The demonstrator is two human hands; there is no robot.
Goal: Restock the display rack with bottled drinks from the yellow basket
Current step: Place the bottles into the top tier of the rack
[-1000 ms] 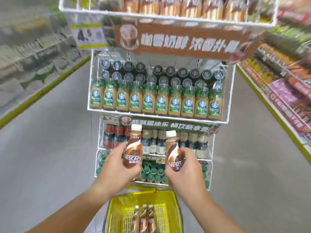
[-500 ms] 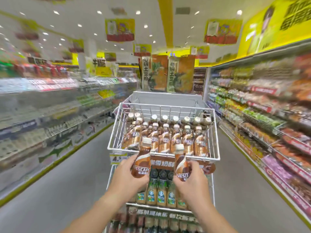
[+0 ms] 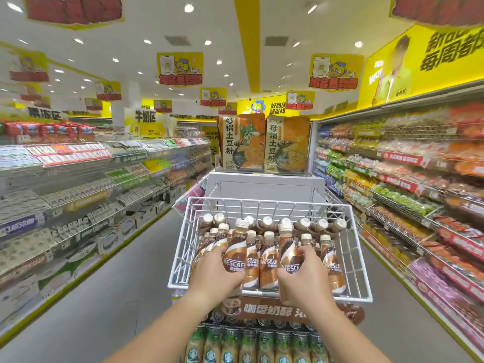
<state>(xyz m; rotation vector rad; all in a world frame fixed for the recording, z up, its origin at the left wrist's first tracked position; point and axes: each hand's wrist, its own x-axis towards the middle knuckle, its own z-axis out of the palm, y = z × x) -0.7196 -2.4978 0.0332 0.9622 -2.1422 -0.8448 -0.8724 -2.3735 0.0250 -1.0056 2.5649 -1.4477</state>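
Moved: left bottle and right bottle, up from below to front edge of top rack basket.
Count: two held bottles, one per hand; stocked bottles behind too crowded to count.
Left hand: grip wrapped round left bottle, upright.
Right hand: grip wrapped round right bottle, forearm stretched forward.

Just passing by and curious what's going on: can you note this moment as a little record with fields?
left hand: grips a Nescafe bottle
right hand: grips a second Nescafe bottle
bottles' place: front row of the white wire basket, among matching bottles
tier below: green-label bottles
yellow basket: out of view
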